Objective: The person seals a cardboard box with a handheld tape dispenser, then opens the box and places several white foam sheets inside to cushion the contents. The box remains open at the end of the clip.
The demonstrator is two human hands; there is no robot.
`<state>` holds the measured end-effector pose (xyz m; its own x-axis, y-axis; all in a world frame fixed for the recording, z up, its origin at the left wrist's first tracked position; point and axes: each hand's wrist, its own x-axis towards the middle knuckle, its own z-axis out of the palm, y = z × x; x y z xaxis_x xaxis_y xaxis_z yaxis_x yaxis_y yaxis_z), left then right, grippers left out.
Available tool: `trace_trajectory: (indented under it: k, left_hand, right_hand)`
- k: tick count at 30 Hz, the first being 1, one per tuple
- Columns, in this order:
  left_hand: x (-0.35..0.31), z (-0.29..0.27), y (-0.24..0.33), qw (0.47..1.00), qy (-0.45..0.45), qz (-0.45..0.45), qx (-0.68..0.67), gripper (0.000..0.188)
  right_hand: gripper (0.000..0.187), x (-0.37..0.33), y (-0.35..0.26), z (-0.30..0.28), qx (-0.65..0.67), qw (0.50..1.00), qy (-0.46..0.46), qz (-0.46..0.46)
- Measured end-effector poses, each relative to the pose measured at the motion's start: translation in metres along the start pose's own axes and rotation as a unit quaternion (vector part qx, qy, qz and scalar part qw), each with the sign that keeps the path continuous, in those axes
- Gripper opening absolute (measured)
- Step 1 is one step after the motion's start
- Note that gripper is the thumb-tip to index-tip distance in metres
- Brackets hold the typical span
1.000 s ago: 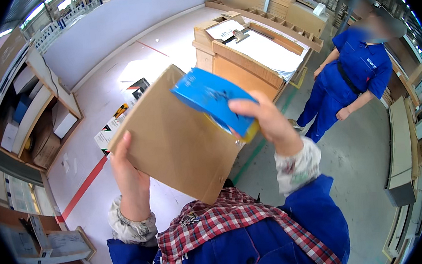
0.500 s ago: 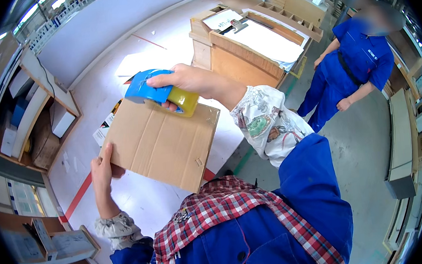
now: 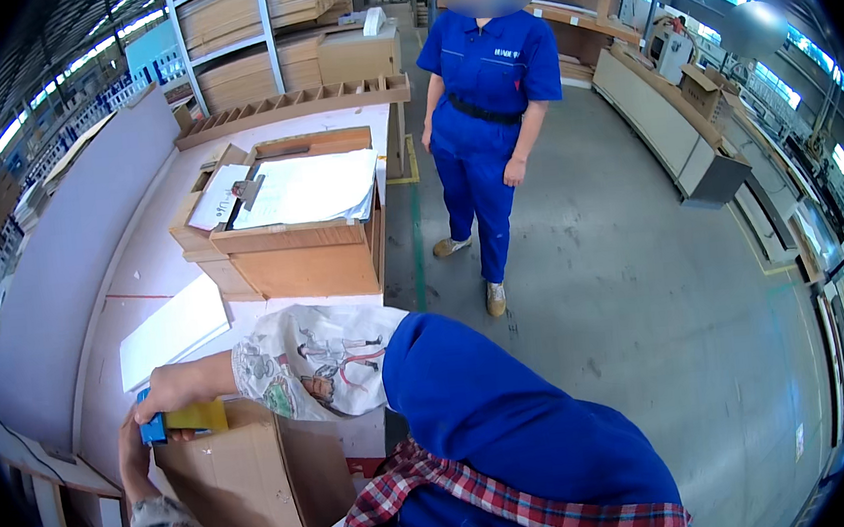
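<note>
A brown cardboard box stands on the pale tabletop, its top and one side showing. My right hand is closed around a blue tape dispenser that carries a roll of yellow tape. The dispenser is at the box's far left edge. Close beside it, my left hand reaches up along the left side of the box. The left fingers are mostly hidden, so their hold is not clear.
White sheets lie beyond the box. Behind them stands a wooden stand with a clipboard and papers. A person in blue workwear stands on the grey floor beyond the table. A low partition borders the table's left.
My view has swung to the right and up. My right hand has brought the tape dispenser over to the box's left edge, near my left hand. The box's side now shows.
</note>
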<state>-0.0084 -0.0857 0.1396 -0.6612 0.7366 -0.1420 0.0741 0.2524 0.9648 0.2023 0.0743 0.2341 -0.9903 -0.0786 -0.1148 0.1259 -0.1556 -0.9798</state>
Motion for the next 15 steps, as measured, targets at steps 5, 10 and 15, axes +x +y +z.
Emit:
trace_trajectory:
  k: [5, 10, 15]
  left_hand:
    - [0.001, 0.008, -0.027, 0.999, -0.041, -0.036, 0.002, 0.033]
    - [-0.01, 0.006, -0.039, 0.998, -0.031, -0.028, -0.046, 0.034]
    - [-0.005, -0.002, -0.029, 0.998, -0.024, -0.015, -0.052, 0.035]
  right_hand:
    - [0.03, 0.003, 0.001, -0.011, 0.044, 0.999, 0.009, 0.021]
    - [0.032, 0.014, 0.014, -0.008, 0.043, 0.999, 0.0, 0.004]
    - [0.035, 0.014, 0.011, -0.008, 0.063, 0.997, -0.033, 0.013]
